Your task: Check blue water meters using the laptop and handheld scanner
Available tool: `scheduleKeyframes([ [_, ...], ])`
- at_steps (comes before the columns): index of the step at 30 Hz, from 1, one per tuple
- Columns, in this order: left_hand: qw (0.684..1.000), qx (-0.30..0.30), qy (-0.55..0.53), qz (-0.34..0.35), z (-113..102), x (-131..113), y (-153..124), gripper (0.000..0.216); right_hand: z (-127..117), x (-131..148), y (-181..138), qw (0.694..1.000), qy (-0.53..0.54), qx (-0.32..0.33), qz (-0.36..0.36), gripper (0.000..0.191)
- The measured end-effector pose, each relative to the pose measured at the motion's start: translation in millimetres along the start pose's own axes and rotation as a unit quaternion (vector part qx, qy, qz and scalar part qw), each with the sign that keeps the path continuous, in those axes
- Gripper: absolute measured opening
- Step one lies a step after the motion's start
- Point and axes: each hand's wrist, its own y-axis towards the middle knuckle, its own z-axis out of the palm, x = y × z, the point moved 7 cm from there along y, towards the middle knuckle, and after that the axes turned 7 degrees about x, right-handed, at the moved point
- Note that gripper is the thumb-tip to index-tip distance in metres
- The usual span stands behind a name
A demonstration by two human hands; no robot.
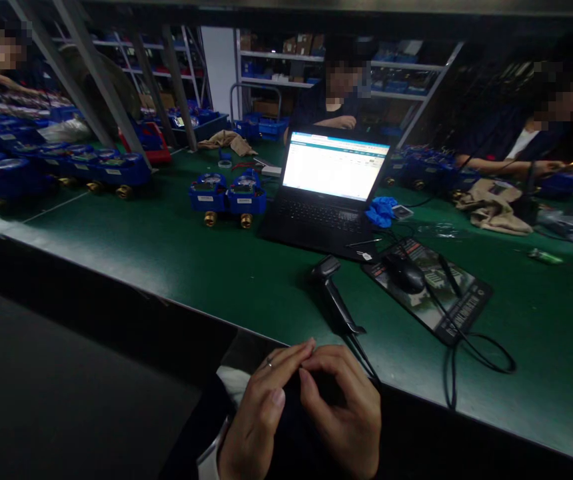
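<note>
Lower centre: the left hand (254,417), fingers extended, is met at the fingertips by the curled right hand (349,403); whether anything is pinched cannot be told. Just above, right of centre, a scanner (337,298) is supported by the green desk (166,260).

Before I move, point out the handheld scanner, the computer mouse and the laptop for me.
Handheld scanner (340,301): head view, on its black handle.
Computer mouse (407,275): head view, on its black body, over the mouse pad (434,325).
Laptop (329,177): head view, on its lit screen.
</note>
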Motion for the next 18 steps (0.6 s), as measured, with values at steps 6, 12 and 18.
scheduleKeyframes([
  [6,0.986,0.033,0.159,0.040,-0.9,-9.0,3.3,0.046,1.7,-2.3,0.8,1.000,0.009,0.005,0.006,0.011],
  [12,0.927,0.029,0.358,0.105,1.1,-25.9,6.7,0.051,2.2,-5.4,0.2,1.000,-0.001,0.012,0.016,0.012],
  [18,0.888,0.041,0.441,0.123,4.7,-29.5,7.4,0.052,1.2,-6.1,-0.8,1.000,-0.014,0.006,0.018,0.013],
])
